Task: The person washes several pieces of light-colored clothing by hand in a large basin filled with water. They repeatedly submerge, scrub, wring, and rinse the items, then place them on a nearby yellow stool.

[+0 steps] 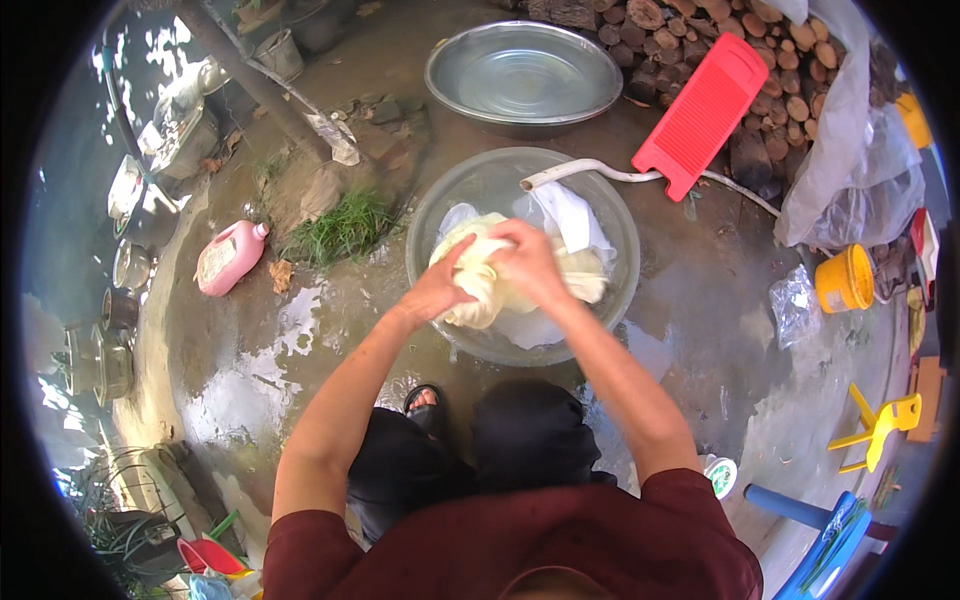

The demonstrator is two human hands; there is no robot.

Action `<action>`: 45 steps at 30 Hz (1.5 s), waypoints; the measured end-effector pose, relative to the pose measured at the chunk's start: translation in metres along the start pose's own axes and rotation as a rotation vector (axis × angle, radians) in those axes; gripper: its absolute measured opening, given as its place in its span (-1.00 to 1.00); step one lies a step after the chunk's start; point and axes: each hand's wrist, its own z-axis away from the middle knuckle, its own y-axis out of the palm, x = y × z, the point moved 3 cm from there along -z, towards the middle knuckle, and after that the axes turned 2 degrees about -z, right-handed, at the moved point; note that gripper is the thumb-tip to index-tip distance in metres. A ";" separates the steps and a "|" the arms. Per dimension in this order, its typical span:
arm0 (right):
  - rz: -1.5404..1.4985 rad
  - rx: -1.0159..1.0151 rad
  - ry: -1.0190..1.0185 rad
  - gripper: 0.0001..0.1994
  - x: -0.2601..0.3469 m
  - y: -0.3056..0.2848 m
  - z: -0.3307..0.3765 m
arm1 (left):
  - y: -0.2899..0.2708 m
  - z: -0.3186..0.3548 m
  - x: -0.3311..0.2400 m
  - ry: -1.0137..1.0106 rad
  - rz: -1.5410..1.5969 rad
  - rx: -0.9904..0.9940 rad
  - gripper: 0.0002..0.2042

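Observation:
A pale yellow wet cloth (474, 292) is bunched up and twisted between my two hands, over a wide translucent plastic basin (622, 300). My left hand (437, 288) is closed around its left side, thumb toward the near end. From the upper right, my right hand (527, 264) grips the same cloth, slightly blurred. More of the yellow fabric hangs to the right of my right hand. Behind it, a white cloth (575, 216) lies in the basin against the far right wall. Water shows at the basin's bottom; my hands hide part of it.
A metal basin (523, 75) with water stands beyond the plastic one. A white hose (600, 166) ends over the basin's rim. Further right are a red washboard (703, 115), stacked logs (790, 110) and a yellow bucket (843, 279). A pink jug (232, 258) lies left on wet ground.

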 end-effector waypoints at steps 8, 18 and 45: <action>0.151 0.221 0.049 -0.27 -0.067 -0.033 0.044 | -0.010 0.020 -0.003 0.087 0.223 -0.220 -0.57; 0.006 0.023 0.342 -0.40 -0.183 -0.013 0.013 | -0.063 0.062 -0.066 0.324 0.692 -0.351 -0.61; 0.562 -0.325 0.025 -0.73 -0.007 -0.208 -0.018 | -0.069 -0.013 -0.014 0.067 0.407 -0.599 -0.61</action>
